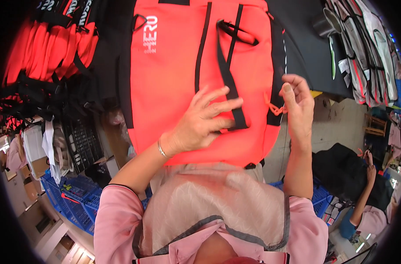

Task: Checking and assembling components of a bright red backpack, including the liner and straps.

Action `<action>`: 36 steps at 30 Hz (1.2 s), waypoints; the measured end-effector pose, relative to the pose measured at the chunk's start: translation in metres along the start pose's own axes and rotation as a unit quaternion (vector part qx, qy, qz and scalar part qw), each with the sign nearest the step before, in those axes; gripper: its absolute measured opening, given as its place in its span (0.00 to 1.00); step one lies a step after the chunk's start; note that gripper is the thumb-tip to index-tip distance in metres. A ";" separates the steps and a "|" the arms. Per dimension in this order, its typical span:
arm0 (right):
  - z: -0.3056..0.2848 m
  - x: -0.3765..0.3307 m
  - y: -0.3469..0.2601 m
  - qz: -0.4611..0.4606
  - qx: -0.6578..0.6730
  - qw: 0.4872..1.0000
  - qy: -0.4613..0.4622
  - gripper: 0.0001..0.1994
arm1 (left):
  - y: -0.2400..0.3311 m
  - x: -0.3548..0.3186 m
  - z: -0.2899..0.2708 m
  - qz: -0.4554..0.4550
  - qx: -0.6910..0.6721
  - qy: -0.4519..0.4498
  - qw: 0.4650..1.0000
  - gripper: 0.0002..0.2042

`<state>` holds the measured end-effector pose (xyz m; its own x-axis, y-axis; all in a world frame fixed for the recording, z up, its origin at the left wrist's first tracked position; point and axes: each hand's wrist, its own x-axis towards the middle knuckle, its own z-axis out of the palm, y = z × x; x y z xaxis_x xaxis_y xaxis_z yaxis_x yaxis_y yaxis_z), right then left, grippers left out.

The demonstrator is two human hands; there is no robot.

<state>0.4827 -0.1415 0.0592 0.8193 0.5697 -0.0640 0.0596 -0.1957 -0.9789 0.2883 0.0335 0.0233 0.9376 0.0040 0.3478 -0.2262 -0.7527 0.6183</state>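
Note:
A bright red-orange bag (pixel 169 101) with black side panels lies on the dark table in front of me, its near end against my lap. Over its front, my left hand (pixel 207 116) is open with fingers spread, lying by the lower end of a loose black strap (pixel 227 72). My right hand (pixel 299 99) is at the bag's right edge, thumb and fingers curled together in a pinch. What it holds, if anything, cannot be made out. Just beside it, orange cord pulls (pixel 275 108) hang at the edge, and a thin white line runs up the black side.
Stacked red-orange bag pieces with black straps (pixel 55 48) lie at the far left. Grey pieces with dark trim (pixel 363 53) are piled at the far right. Blue crates (pixel 72 198) stand low on the left. Another person's arm (pixel 363 193) works on black fabric (pixel 345 171) to the right.

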 end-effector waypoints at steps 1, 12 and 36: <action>0.001 -0.001 -0.002 0.020 0.026 0.999 0.027 0.14 | 0.008 -0.011 0.002 -0.004 -0.005 -0.004 1.000 0.19; 0.006 -0.054 0.001 -0.086 -0.061 0.994 0.001 0.07 | 0.037 -0.048 0.002 -0.418 -0.187 0.078 0.886 0.30; 0.041 -0.061 -0.016 0.122 -0.053 0.978 -0.159 0.11 | 0.047 -0.021 0.027 -0.373 -0.639 0.209 0.640 0.24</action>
<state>0.4089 -0.1404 0.0707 0.5995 0.7112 -0.3671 -0.0430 -0.4294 -0.9021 0.2650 -0.0198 0.0263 0.8186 0.4248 -0.3866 -0.0391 0.7127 0.7004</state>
